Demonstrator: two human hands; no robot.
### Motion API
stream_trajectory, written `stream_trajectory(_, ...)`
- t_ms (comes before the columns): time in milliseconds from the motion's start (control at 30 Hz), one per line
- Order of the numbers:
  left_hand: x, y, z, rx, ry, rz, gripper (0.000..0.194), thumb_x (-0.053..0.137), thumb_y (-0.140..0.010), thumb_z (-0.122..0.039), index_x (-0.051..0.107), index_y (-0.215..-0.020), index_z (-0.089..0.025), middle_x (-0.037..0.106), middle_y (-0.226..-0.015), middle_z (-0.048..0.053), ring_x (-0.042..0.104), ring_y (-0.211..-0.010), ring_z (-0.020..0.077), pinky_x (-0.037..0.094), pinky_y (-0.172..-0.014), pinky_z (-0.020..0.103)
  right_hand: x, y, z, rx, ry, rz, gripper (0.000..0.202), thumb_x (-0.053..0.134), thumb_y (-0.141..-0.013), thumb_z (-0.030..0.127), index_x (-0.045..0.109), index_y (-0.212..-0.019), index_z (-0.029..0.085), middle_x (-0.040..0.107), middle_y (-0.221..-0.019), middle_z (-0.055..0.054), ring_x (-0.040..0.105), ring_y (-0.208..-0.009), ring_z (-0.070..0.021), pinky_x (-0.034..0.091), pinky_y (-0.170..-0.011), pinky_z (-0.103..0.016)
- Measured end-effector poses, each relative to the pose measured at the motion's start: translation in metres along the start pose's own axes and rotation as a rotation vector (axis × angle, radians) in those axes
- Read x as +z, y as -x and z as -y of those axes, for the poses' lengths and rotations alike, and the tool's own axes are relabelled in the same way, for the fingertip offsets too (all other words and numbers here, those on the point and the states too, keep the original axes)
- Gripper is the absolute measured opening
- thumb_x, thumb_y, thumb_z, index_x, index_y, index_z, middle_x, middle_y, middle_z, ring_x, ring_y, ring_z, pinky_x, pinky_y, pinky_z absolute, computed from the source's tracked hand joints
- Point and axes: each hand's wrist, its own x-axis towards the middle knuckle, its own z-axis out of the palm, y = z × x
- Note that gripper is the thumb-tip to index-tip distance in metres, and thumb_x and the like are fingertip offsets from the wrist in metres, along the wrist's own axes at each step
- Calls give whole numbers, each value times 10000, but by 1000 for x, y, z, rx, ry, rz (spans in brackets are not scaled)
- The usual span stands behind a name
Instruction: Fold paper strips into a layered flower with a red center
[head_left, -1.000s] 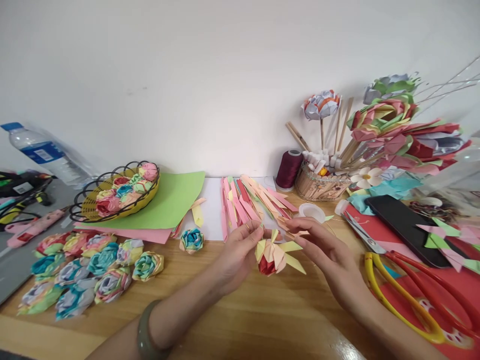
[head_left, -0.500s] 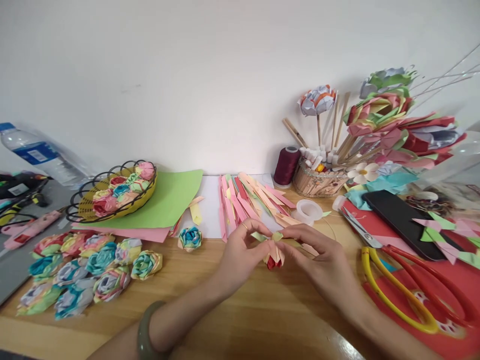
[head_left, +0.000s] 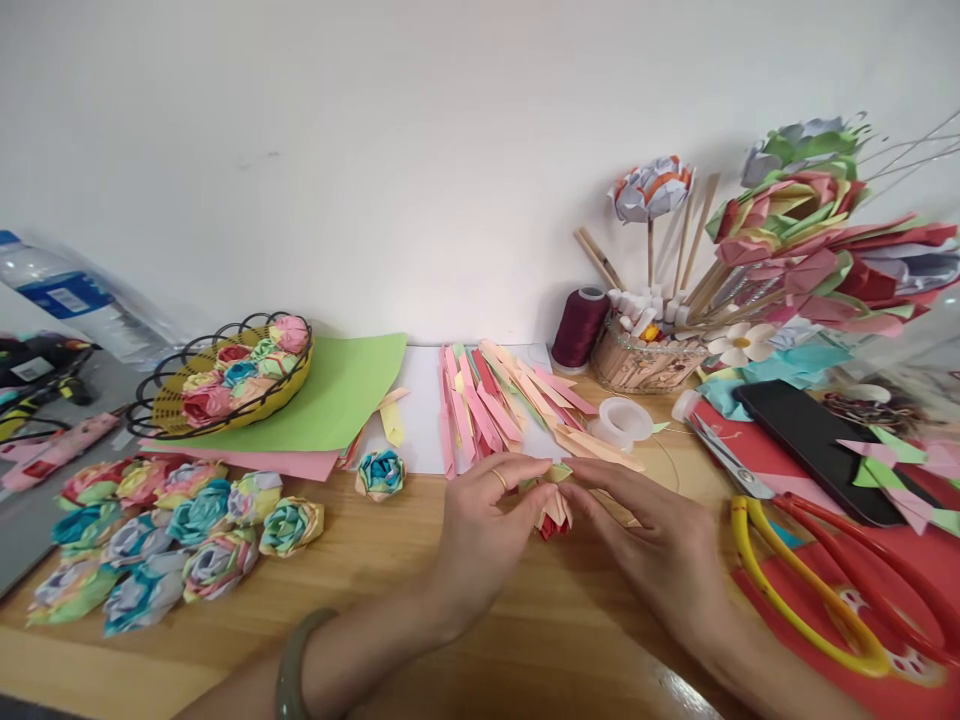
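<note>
Over the wooden table (head_left: 487, 670), both forearms (head_left: 382, 645) slant inward, bringing the left hand (head_left: 486, 535) and right hand (head_left: 664, 545) close together; each bends its fingers and pinches a small peach-and-red paper flower (head_left: 554, 516) between them, red end downward, nearer than the paper strips (head_left: 480, 410).

No lettering, brand or number can be read. The plastic water bottle (head_left: 112, 325) carries a blue label (head_left: 56, 295) with a white panel, its print too small to make out; the white sticker (head_left: 30, 369) on a black object (head_left: 56, 349) at far left is equally illegible.
</note>
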Motion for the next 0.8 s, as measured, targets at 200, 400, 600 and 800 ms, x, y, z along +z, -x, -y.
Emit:
stream_trajectory(200, 1, 0, -4, -19, 27, -6, 93, 598, -732, -181, 681, -770, -199, 669, -800, 28, 607, -780, 147, 499, -689, 242, -2, -3, 1, -53, 4, -15, 92, 561, -782, 206, 647, -814, 204, 713, -864, -76, 670, -794, -213, 544, -716, -334)
stream_trajectory(400, 0, -2, -3, 62, 8, -2, 153, 610, -715, -140, 675, -840, -200, 649, -818, 32, 591, -790, 134, 507, -642, 209, -2, -4, -2, -170, 12, -53, 87, 546, -797, 180, 629, -816, 197, 713, -811, -49, 674, -754, -180, 554, -671, -287)
stream_trajectory(600, 0, 0, 5, 185, -27, -27, 162, 601, -726, -124, 682, -856, -179, 666, -834, 53, 609, -796, 133, 515, -687, 228, -1, -6, -2, -220, 18, -59, 92, 526, -811, 166, 612, -786, 189, 703, -759, -37, 669, -712, -150, 546, -621, -237)
stream_trajectory(800, 1, -2, 8, 153, -37, -46, 118, 612, -716, -131, 670, -808, -174, 659, -821, 46, 604, -818, 138, 515, -671, 223, 0, -6, 0, -222, 36, -52, 99, 511, -819, 171, 606, -796, 186, 696, -743, -37, 664, -695, -148, 537, -607, -234)
